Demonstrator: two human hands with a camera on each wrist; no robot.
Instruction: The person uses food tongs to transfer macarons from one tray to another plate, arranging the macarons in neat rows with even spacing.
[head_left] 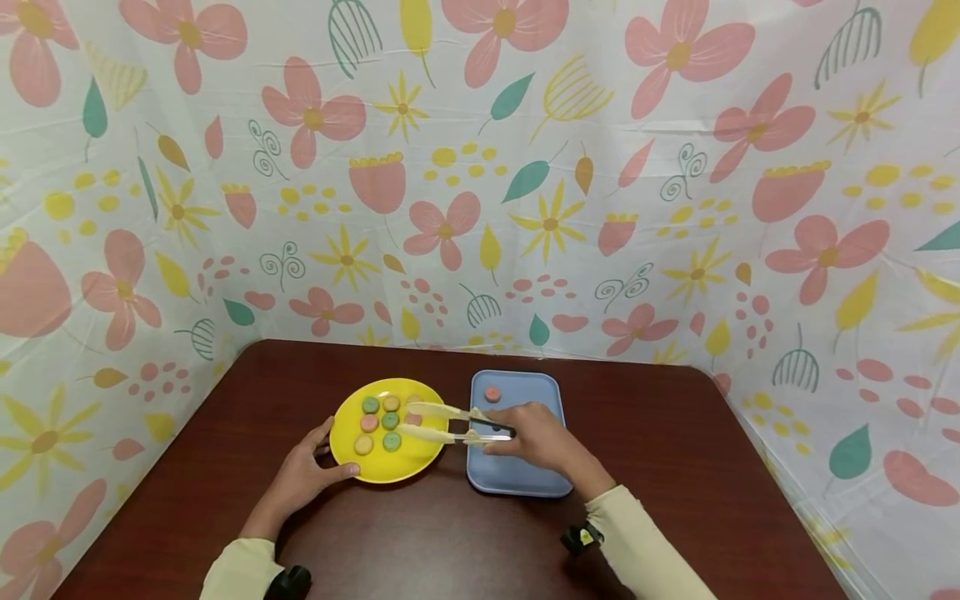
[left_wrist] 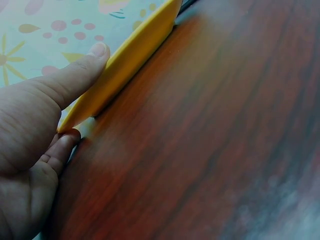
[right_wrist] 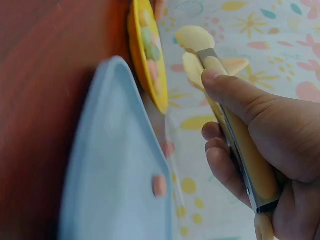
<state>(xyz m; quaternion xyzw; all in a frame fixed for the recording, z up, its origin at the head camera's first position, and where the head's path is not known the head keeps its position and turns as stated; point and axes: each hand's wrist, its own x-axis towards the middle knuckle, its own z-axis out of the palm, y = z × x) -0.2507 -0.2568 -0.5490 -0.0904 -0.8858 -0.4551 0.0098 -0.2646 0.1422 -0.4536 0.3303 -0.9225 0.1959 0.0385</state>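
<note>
My left hand point(head_left: 307, 468) holds the near left rim of a round yellow plate point(head_left: 411, 467). In the left wrist view, the thumb point(left_wrist: 80, 75) lies over the rim and fingertips point(left_wrist: 67, 142) are under it. Several small round pieces, green, yellow and pink like little cookies, sit on the plate, among them a green one point(head_left: 392, 441). My right hand point(head_left: 536, 435) grips a pair of tongs point(right_wrist: 247, 155) with cream tips. In the head view the tips are spread above the right side of the plate, partly covering some pieces; whether they touch any, I cannot tell.
A blue rectangular tray point(head_left: 517, 482) stands just right of the plate, under my right hand. One pink round piece point(head_left: 492, 394) lies near its far left corner. The dark wooden table point(head_left: 637, 433) ends at a flower-patterned cloth point(head_left: 480, 233) behind.
</note>
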